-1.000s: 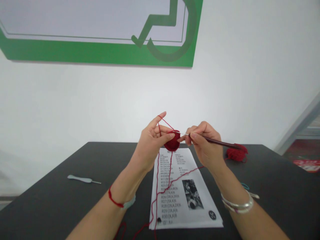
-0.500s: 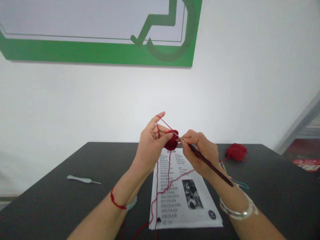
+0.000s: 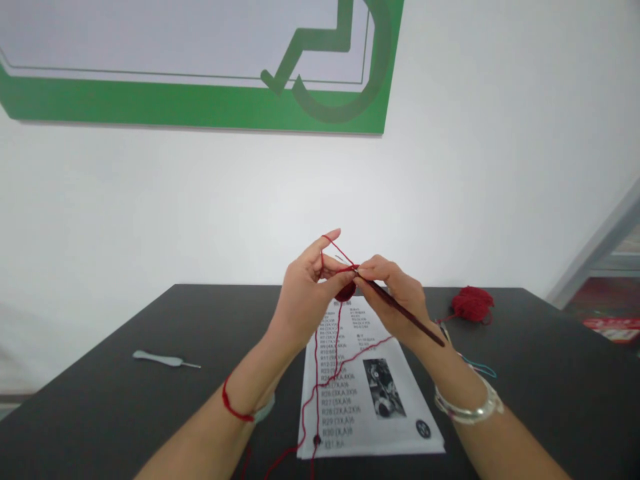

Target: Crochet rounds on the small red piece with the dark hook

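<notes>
Head view: left hand (image 3: 304, 297) pinches red crochet (image 3: 346, 291), yarn (image 3: 339, 251) looped over its raised forefinger. Right hand (image 3: 393, 293) pinches a dark hook (image 3: 403, 312) touching the yarn.

A dark desk (image 3: 225, 313) fills the lower part of the frame. At its centre lies a white printed sheet (image 3: 350, 440) with numbered crochet rows and a black-and-white photo, strands of red yarn (image 3: 316, 400) trailing over it. A pale crochet hook (image 3: 165, 361) lies at left, a ball of red yarn (image 3: 473, 305) at upper right, and a thin teal cord (image 3: 480, 367) below that ball.
</notes>
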The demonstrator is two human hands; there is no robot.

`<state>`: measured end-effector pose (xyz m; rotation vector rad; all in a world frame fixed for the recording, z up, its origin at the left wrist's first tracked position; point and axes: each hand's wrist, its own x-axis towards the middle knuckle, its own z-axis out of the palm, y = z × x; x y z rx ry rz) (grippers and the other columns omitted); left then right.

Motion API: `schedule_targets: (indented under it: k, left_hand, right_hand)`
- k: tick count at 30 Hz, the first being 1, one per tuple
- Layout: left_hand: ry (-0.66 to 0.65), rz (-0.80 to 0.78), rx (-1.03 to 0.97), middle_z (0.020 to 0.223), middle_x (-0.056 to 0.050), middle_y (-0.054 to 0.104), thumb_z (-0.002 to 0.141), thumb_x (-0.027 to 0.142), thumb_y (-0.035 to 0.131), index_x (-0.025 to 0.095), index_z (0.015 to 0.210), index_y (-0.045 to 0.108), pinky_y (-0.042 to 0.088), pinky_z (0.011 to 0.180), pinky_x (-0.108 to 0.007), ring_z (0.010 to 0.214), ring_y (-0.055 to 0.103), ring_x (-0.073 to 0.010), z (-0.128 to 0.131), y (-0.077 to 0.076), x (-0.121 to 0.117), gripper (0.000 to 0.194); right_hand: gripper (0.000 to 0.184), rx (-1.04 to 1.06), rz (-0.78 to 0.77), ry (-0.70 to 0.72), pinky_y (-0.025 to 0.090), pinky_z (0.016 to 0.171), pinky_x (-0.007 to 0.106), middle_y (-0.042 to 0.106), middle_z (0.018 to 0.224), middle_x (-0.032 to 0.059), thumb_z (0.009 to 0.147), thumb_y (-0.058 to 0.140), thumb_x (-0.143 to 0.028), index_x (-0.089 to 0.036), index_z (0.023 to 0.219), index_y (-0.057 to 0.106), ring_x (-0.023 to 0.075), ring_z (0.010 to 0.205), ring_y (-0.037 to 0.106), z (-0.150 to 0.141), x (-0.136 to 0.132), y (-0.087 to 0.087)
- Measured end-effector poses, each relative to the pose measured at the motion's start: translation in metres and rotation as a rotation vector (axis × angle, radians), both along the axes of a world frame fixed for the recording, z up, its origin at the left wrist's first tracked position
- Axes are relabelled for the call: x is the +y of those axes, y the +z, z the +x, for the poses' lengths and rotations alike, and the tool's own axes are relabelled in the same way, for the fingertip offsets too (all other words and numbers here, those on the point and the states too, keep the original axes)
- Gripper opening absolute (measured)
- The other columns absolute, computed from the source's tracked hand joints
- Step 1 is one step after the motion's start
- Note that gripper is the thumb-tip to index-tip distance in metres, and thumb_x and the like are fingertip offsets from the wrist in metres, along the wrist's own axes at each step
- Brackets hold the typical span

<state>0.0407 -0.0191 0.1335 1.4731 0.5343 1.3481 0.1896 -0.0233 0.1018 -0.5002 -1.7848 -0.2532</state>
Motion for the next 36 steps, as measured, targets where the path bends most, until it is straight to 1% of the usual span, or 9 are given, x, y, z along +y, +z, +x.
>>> schedule_targets:
  k: [4,8,11,15,19,22,26,29,36]
  left_hand:
    - [-0.241,-0.201,-0.064,0.063,0.004,0.065,0.069,0.01,0.072,0.011,0.132,0.047,0.045,0.06,-0.02,0.056,0.057,-0.0073,-0.003,0.0,0.004,0.067]
    - [-0.164,-0.196,-0.113,0.061,0.005,0.063,0.07,0.01,0.07,0.008,0.134,0.043,0.043,0.057,-0.02,0.053,0.055,-0.0064,0.0,-0.002,0.002,0.07]
    - [-0.011,-0.069,-0.095,0.063,0.005,0.063,0.07,0.009,0.069,0.01,0.136,0.042,0.044,0.057,-0.02,0.056,0.056,-0.0075,0.003,-0.002,0.001,0.071]
    - [0.102,0.05,-0.061,0.064,0.005,0.062,0.07,0.008,0.067,0.01,0.135,0.044,0.047,0.061,-0.02,0.059,0.056,-0.0079,0.0,0.0,0.003,0.069]
    - [0.185,0.143,0.017,0.071,0.002,0.064,0.072,0.009,0.066,0.012,0.135,0.044,0.049,0.067,-0.023,0.065,0.059,-0.01,-0.004,0.0,0.007,0.067]
    - [0.266,0.23,0.091,0.076,0.0,0.065,0.074,0.012,0.064,0.016,0.134,0.047,0.049,0.07,-0.025,0.067,0.059,-0.0111,-0.006,-0.003,0.011,0.063]
    - [0.348,0.315,0.169,0.077,0.0,0.064,0.076,0.012,0.06,0.018,0.131,0.05,0.049,0.07,-0.026,0.068,0.058,-0.0118,-0.009,-0.005,0.014,0.056]
    - [0.367,0.359,0.22,0.077,0.0,0.064,0.077,0.009,0.058,0.018,0.129,0.052,0.048,0.072,-0.026,0.068,0.058,-0.0119,-0.009,-0.004,0.013,0.053]
    - [0.345,0.387,0.274,0.076,0.0,0.066,0.078,0.008,0.056,0.017,0.126,0.055,0.046,0.074,-0.025,0.07,0.059,-0.0126,-0.009,0.0,0.006,0.049]
  right_hand:
    - [0.019,-0.155,0.15,-0.014,0.047,0.056,0.026,0.058,0.079,0.0003,0.086,0.055,-0.006,-0.024,0.091,0.05,0.0134,0.068,0.054,0.01,0.004,-0.002]
    - [0.021,-0.22,0.313,-0.224,0.044,0.055,0.029,0.055,0.072,0.0011,0.085,0.05,-0.001,-0.023,0.085,0.049,0.0154,0.064,0.049,0.0,0.003,-0.005]
    - [0.019,-0.01,0.144,-0.221,0.045,0.056,0.028,0.054,0.073,0.0004,0.086,0.05,-0.004,-0.023,0.085,0.048,0.0147,0.065,0.051,-0.014,-0.003,-0.007]
    - [0.013,0.349,-0.233,0.157,0.044,0.054,0.026,0.055,0.072,-0.0025,0.087,0.053,-0.012,-0.024,0.084,0.048,0.0115,0.061,0.053,-0.018,-0.009,-0.004]
    - [0.015,0.516,-0.419,0.456,0.042,0.051,0.025,0.054,0.062,-0.005,0.087,0.052,-0.014,-0.022,0.076,0.047,0.01,0.054,0.05,-0.015,-0.008,0.002]
    - [0.015,0.504,-0.443,0.391,0.042,0.05,0.025,0.053,0.062,-0.005,0.088,0.05,-0.014,-0.022,0.076,0.047,0.0099,0.053,0.05,-0.013,-0.009,0.005]
    - [0.015,0.104,-0.17,0.046,0.043,0.056,0.025,0.057,0.075,-0.001,0.085,0.054,-0.008,-0.022,0.082,0.05,0.0112,0.065,0.053,-0.006,-0.015,0.006]
    - [0.017,-0.103,-0.054,-0.035,0.043,0.057,0.025,0.058,0.076,-0.0004,0.083,0.053,-0.006,-0.022,0.079,0.051,0.0117,0.066,0.053,-0.003,-0.019,0.008]
    - [0.017,0.431,-0.533,0.234,0.041,0.046,0.025,0.053,0.057,-0.0047,0.087,0.052,-0.015,-0.021,0.071,0.048,0.0101,0.049,0.049,-0.005,-0.019,0.011]
